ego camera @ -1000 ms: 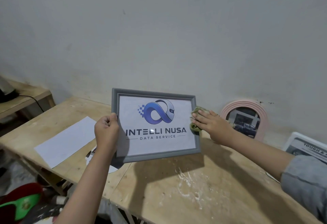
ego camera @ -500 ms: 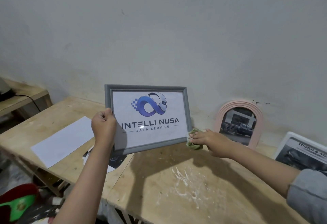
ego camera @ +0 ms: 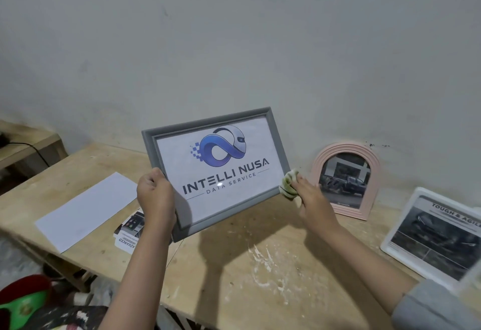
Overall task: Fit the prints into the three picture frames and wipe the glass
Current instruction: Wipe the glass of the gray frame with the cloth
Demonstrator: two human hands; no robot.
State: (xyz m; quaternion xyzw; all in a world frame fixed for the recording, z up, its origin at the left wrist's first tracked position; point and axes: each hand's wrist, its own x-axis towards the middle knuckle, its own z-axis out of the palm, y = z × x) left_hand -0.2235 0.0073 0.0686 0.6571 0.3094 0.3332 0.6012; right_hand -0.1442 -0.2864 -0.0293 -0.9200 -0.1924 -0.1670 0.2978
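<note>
The grey frame point(ego camera: 216, 171) sat at the centre of the picture, held clear of the wooden table point(ego camera: 260, 277) and tilted so its right end rose toward the wall point(ego camera: 234, 30). Its moulded border was rectangular and matte; under the glass lay a white print point(ego camera: 221, 165) with a blue looped logo and dark lettering, a small glare spot showing on the pane. The left hand point(ego camera: 156, 197) was clamped round the frame's lower left edge, fingers curled over the front. The right hand point(ego camera: 309, 199) pinched a crumpled pale green cloth point(ego camera: 289, 186) against the frame's right edge.

Right of centre, a pink arched frame point(ego camera: 346, 178) with ridged moulding stood upright against the wall, just beside the right hand, holding a dark photo. At the far right a white rounded-corner frame point(ego camera: 432, 236) leaned back, cut off by the picture's edge. Bare plywood, streaked with dried white smears, lay open below the grey frame in the lower middle. At the left a plain white sheet point(ego camera: 86, 210) lay flat near the table's front edge, and a printed leaflet point(ego camera: 130, 230) lay partly hidden behind the left forearm.
</note>
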